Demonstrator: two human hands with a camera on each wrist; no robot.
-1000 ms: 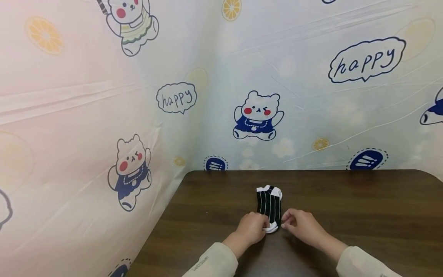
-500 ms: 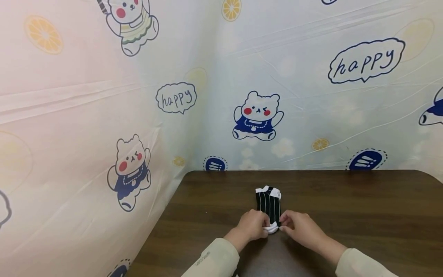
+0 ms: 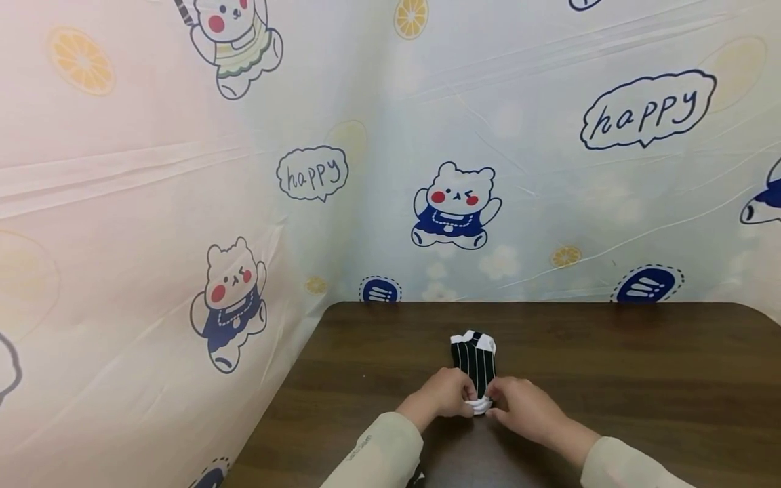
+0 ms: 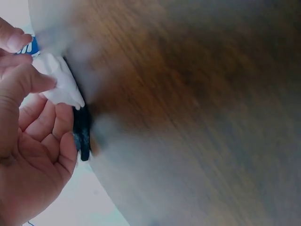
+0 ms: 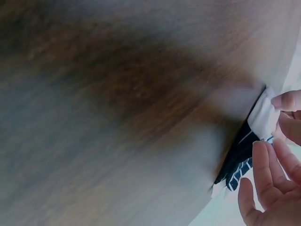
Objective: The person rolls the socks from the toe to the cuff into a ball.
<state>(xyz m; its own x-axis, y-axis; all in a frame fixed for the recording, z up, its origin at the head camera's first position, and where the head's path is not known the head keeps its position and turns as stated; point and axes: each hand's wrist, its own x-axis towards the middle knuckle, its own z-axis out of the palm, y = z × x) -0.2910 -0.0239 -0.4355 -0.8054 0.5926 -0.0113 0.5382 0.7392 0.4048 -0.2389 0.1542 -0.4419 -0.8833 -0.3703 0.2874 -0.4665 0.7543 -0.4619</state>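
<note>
A stacked pair of black ankle socks (image 3: 472,362) with thin white stripes, white cuffs and white toes lies on the brown table (image 3: 610,379), toes towards me. My left hand (image 3: 444,393) pinches the toe end at its left side, and its thumb presses on the white fabric (image 4: 63,84) in the left wrist view. At the toe's right corner, my right hand (image 3: 521,403) pinches the fabric between thumb and fingers. The right wrist view shows the white toe (image 5: 262,115) lifted beside the right hand's fingers (image 5: 265,172), with the striped part trailing below.
Behind the table's far edge hangs a pale curtain (image 3: 366,224) printed with bears and fruit slices, and it also runs down the left side. A small dark item (image 3: 418,476) peeks out beside the left sleeve (image 3: 390,451) at the near edge.
My right hand has come in from beside the socks, moved left and taken hold of the toe's right corner. The left hand keeps its hold, hardly shifting.
</note>
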